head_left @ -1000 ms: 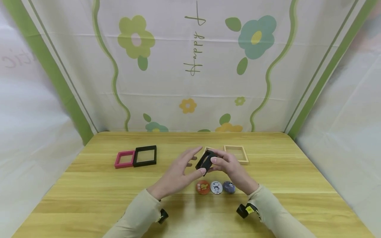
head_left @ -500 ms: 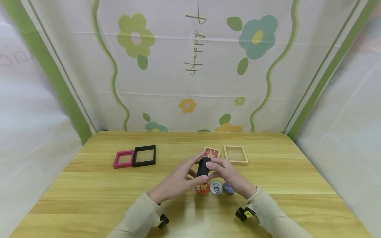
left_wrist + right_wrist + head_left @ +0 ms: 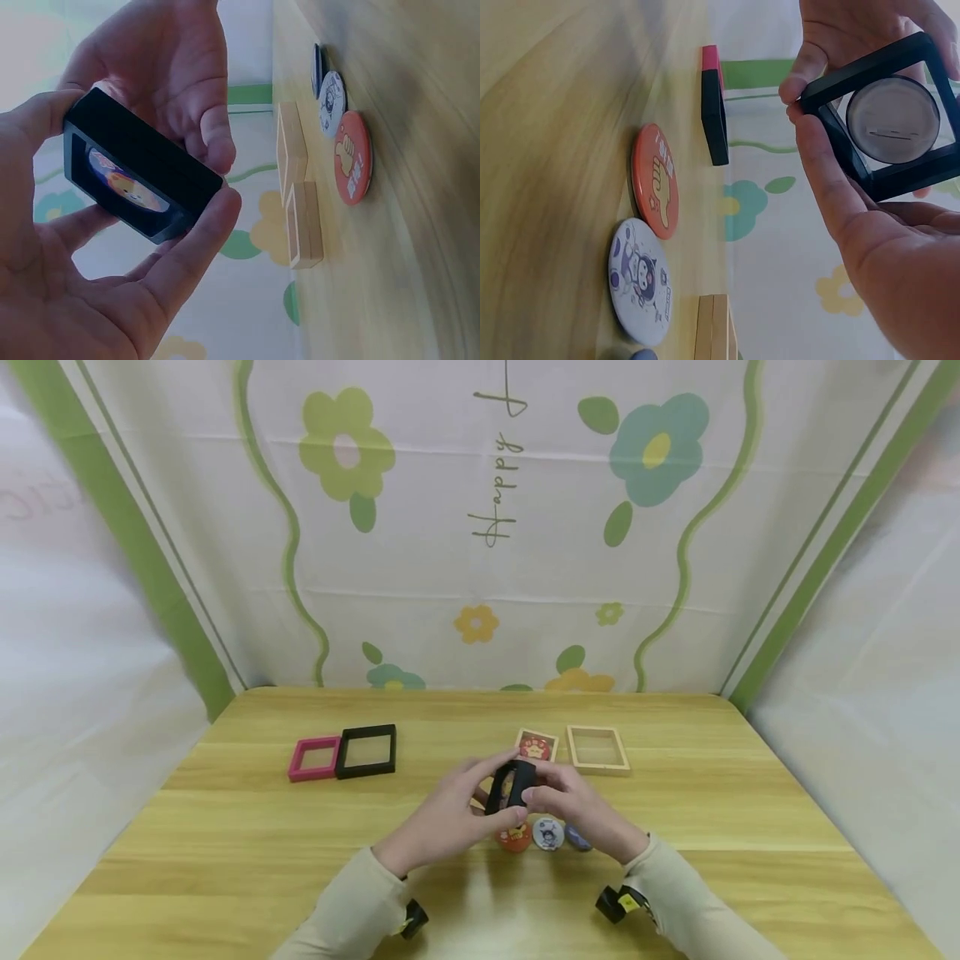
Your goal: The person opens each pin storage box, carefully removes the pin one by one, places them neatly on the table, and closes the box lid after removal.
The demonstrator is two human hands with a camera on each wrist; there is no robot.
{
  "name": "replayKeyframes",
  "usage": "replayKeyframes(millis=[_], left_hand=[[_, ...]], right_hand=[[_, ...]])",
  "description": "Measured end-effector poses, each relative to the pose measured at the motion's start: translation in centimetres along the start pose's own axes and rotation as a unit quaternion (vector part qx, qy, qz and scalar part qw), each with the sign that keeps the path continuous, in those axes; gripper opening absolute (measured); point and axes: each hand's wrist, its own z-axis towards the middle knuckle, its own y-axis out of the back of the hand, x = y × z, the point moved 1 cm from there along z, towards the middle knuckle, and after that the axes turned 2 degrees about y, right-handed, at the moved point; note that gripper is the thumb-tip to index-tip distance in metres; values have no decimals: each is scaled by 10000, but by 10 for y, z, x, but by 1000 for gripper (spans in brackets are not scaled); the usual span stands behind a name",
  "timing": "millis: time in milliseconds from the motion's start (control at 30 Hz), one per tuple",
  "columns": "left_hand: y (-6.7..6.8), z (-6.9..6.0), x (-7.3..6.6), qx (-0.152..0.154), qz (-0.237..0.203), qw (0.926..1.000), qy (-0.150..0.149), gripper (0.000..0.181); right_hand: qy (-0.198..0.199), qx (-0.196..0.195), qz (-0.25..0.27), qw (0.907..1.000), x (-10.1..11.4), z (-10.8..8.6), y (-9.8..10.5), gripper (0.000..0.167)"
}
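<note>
Both hands hold a small black square display frame [image 3: 521,782] above the table, tilted. A round pin badge [image 3: 124,184] sits inside it; its colourful picture shows in the left wrist view and its pin back in the right wrist view. My left hand [image 3: 446,817] grips the frame between thumb and fingers at opposite edges. My right hand [image 3: 585,806] pinches its other side. Beneath the hands lie an orange-red badge [image 3: 513,838], a white badge [image 3: 548,834] and a purple badge [image 3: 578,839], the last partly hidden by the right hand.
Behind the hands stands a small pale frame [image 3: 553,750] holding a red badge [image 3: 535,747], beside a larger pale frame [image 3: 600,770]. At the left, a pink frame [image 3: 313,774] touches a black frame [image 3: 367,772]. A printed curtain [image 3: 420,560] closes the table's back.
My left fingers have closed in from a spread pose onto the black frame's edge. The frame has come slightly lower and turned, and the small pale frame behind shows more.
</note>
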Motion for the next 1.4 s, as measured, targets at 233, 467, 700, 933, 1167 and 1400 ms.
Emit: replayKeyframes(millis=[233,467,700,933,1167,1400], left_hand=[[2,-4,-4,-13,316,9995,-17,70],[5,-4,-8,-46,499,9985,-204,71],[5,-7,-8,-27,508,9986,-158,73],[7,-7,-8,-52,513,9986,-117,73],[6,-7,-9,-23,380,9993,-66,72],[5,-7,-9,-90,416,9989,-177,71]], right_hand=[[115,36,-118,9999,-3,-2,-1,45],[241,26,-13,9997,-4,-1,-1,45],[320,-23,-61,9995,-5,-2,-3,47],[380,-145,-112,9991,-6,-1,-5,55],[235,-356,-275,9987,-4,-2,-8,56],[60,-541,-440,9976,-4,-3,-10,54]])
